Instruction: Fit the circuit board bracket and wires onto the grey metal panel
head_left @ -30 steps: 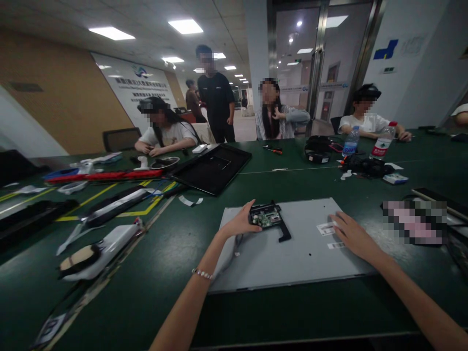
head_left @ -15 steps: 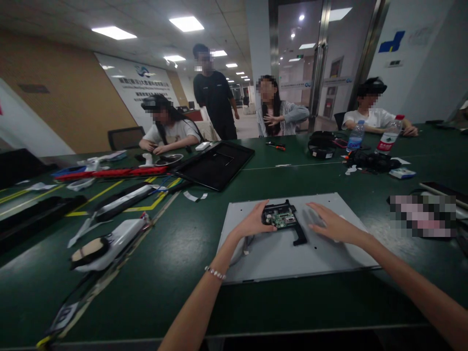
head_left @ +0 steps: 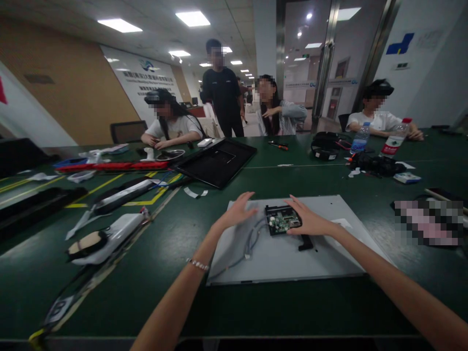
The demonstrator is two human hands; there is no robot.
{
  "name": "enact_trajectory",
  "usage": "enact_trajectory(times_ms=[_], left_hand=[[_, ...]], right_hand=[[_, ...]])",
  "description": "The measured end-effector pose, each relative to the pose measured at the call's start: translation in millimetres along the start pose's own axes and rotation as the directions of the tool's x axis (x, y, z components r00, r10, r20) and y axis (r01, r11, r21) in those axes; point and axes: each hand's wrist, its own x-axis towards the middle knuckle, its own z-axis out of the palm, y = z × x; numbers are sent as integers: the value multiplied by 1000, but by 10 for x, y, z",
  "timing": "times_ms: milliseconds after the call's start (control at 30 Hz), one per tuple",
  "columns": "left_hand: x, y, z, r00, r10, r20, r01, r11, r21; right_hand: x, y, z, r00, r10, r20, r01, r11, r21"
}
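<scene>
A grey metal panel lies flat on the green table in front of me. On its upper middle sits a small green circuit board in a black bracket. My right hand lies over the board's right side with fingers curled onto its edge. My left hand rests on the panel's upper left, fingers stretched out and holding nothing, a short way left of the board. Thin cables run from the board down the panel's left part.
A black monitor frame lies beyond the panel. White and black plastic parts sit at the left. Water bottles, a black bag and a screwdriver stand farther back. Several people sit or stand across the table.
My right hand moved left from the panel's right side onto the circuit board. My left hand let go of the board and slid left, uncovering the cables.
</scene>
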Motion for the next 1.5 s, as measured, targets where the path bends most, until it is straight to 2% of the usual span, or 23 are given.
enact_trajectory(times_ms=[33,100,167,233,300,367,433,533,633,900,1167,1267,1367,1500], left_hand=[[5,-176,-108,995,-40,-94,47,997,67],[-19,-550,-332,950,-140,-278,203,956,212],[-80,-906,-536,914,-194,-358,320,885,337],[-154,-1199,-692,908,-218,-357,370,817,443],[-206,-1405,-789,919,-249,-307,379,775,506],[-223,-1522,-840,915,-303,-267,402,757,516],[-210,-1559,-868,891,-379,-252,455,748,484],[-174,-1521,-899,845,-485,-227,532,711,461],[-144,-1446,-915,814,-529,-241,572,655,494],[-116,-1263,-860,789,-528,-313,606,584,540],[-372,-1051,-797,811,-511,-285,570,582,579],[-477,-909,-746,824,-497,-273,550,582,599],[-480,-670,-678,858,-451,-245,494,598,631],[-275,-214,-511,913,-372,-167,388,667,636]], right_hand=[[13,-16,-10,1000,-4,21,4,1000,8],[19,-39,-23,999,-9,42,8,1000,22],[-3,-47,-31,999,-11,41,9,999,32],[-42,-43,-40,999,-7,42,5,999,39],[-85,-37,-47,999,8,47,-10,999,44],[-125,-33,-45,999,13,36,-15,999,51],[-158,-28,-29,1000,-1,3,1,998,61],[-196,-15,15,998,-32,-61,36,997,65],[-216,5,50,996,-45,-82,49,997,57],[-214,17,36,993,-70,-94,72,997,23],[-253,4,51,989,-93,-119,97,995,30],[-264,26,61,989,-93,-117,97,995,25],[-267,50,64,992,-76,-104,78,997,21],[-272,57,58,991,-64,-122,66,998,17]])
